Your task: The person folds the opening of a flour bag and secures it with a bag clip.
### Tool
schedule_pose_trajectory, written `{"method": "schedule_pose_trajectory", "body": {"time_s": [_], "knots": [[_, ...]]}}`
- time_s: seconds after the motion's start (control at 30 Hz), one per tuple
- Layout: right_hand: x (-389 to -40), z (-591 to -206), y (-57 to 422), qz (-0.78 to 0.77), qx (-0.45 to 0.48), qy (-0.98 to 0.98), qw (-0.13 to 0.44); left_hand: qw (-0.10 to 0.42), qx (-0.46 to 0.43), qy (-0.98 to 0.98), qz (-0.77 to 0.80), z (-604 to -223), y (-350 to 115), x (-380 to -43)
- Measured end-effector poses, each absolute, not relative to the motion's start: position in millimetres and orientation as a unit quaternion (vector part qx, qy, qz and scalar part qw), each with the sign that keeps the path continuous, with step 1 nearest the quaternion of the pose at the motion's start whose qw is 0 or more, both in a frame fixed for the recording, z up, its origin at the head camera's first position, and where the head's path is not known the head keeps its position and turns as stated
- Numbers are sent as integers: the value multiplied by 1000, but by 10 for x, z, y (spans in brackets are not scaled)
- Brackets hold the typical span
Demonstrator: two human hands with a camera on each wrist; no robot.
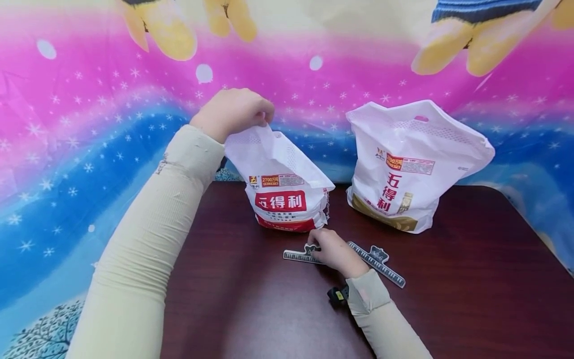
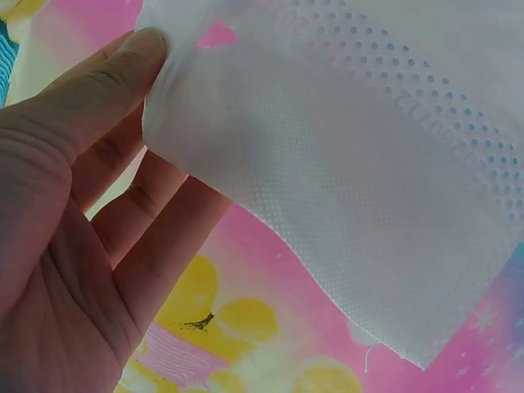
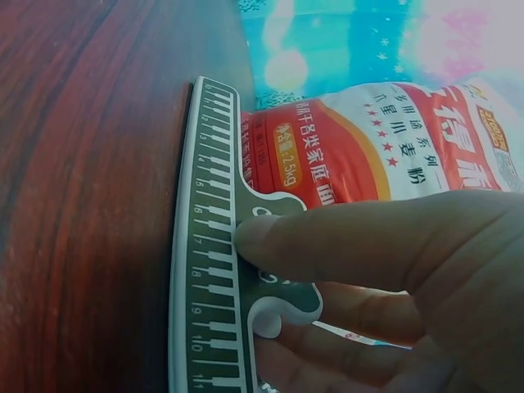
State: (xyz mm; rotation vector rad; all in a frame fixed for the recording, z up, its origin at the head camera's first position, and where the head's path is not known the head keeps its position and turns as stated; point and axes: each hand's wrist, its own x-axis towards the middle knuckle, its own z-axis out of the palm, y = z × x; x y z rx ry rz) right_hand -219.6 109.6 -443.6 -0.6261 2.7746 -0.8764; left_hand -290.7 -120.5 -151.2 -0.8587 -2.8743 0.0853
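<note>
My left hand [image 1: 235,113] pinches the top edge of a white and red flour bag [image 1: 280,199], whose upper part is drawn up and to the left. In the left wrist view, the thumb lies on the white bag top [image 2: 327,196] near a small handle hole, with the fingers behind it. Just in front of that bag, my right hand [image 1: 338,254] holds a long clip [image 3: 214,246] with a piano-key ruler pattern. Its thumb [image 3: 270,237] presses the clip's dark handle tab, and the other fingers are behind, partly hidden.
A second piano-key clip [image 1: 381,265] lies slanted on the dark wooden table [image 1: 251,299], right of my right hand. Behind it stands another white flour bag [image 1: 403,154] with gold at its base. A colourful cloth [image 1: 112,89] hangs behind the table.
</note>
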Motion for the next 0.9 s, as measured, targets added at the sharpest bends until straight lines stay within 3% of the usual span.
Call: {"method": "schedule_pose_trajectory", "body": {"time_s": [0.9], "knots": [[-2110, -4323, 1063, -277, -235, 929, 66, 66, -283, -957, 27, -1495, -1213, -2870]]}}
